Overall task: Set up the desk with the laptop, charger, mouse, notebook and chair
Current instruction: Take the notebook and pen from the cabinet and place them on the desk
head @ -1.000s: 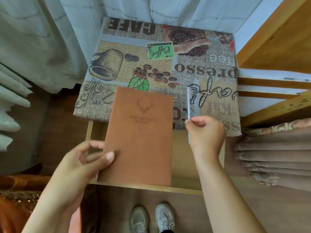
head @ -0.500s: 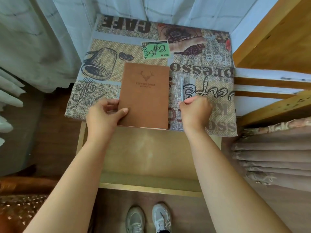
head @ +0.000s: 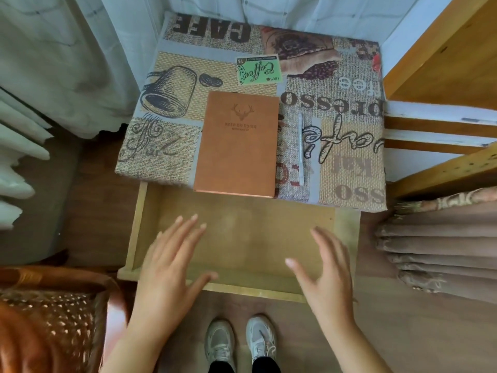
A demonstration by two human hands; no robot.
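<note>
Head view: looking straight down at a small desk, an open drawer and two bare hands.
Desk (head: 349, 184): covered by a coffee-print cloth (head: 188, 76) that hangs over its near edge.
Drawer (head: 242, 238): pulled out toward the person, its wooden floor bare where it shows between the hands.
Chair (head: 53, 305): brown woven seat at lower left, beside the drawer's left corner.
Left hand (head: 169, 267): flat and spread, fingers apart, nothing in it; it hovers over the drawer's near left part. Contact with the wood cannot be told.
Right hand (head: 325, 273): likewise splayed and empty, above the drawer's near right part.
Notebook (head: 236, 144): brown, closed, stag emblem up, lying flat on the cloth, its near edge at the desk's front edge, well beyond both hands.
Pen (head: 300, 149): silver, just right of the notebook, parallel to it, apart from the hands.
</note>
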